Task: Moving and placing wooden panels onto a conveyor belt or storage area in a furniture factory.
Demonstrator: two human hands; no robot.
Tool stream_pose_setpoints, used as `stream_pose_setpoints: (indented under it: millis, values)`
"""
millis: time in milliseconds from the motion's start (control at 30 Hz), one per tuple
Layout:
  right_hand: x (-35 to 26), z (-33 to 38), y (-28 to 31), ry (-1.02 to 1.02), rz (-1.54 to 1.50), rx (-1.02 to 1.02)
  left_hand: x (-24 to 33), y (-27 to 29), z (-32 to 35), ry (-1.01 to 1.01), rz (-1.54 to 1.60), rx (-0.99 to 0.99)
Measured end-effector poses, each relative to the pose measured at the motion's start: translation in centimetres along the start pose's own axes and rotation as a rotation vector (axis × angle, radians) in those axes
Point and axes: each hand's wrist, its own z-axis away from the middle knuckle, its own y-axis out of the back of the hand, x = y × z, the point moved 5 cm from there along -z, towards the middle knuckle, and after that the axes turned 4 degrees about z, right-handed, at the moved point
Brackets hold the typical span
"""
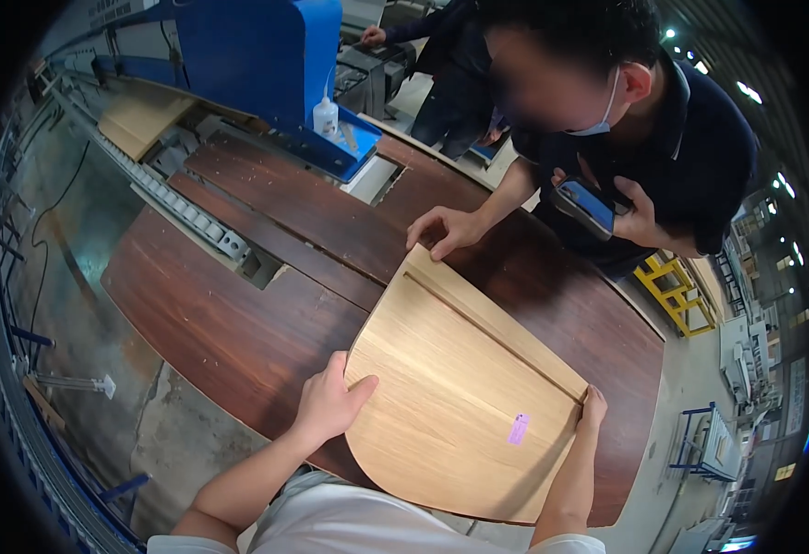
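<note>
A light wood-grain panel (450, 379) with a long groove near its far edge lies tilted toward me over a dark brown tabletop. On it sits a small pink label (519, 428). My left hand (332, 401) grips the panel's left edge, thumb on top and fingers underneath. At the right edge, my right hand (593, 410) is closed round the panel near the groove's end; most of its fingers are hidden. Another person's hand (446, 231) pinches the far left corner of the same panel. That person's other hand holds a phone (584, 205).
The brown tabletop (210, 314) has slots and a roller rail (183, 208) on the left. A blue machine housing (247, 74) stands behind it, with a white squeeze bottle (325, 116) on its ledge. Another wood panel (141, 120) lies farther back. A yellow frame (677, 294) stands at the right.
</note>
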Motion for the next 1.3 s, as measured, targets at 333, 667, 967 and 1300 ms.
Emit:
stream_pose_setpoints:
  millis: [333,667,967,1300]
  values:
    - [-1.5,0.8,0.4,0.010,0.003,0.010,-0.6,-1.5,0.3,-0.010,0.199,0.211]
    - [-10.0,1.7,7.9,0.175,-0.375,0.115,3.8,-0.2,1.9,-0.281,0.376,0.316]
    - [-22.0,9.8,20.8,0.522,-0.813,0.449,6.6,2.4,0.7,-0.463,1.058,0.359]
    - [-18.0,15.9,19.9,0.740,-1.256,0.149,3.4,2.7,-3.6,-0.696,1.331,-0.041]
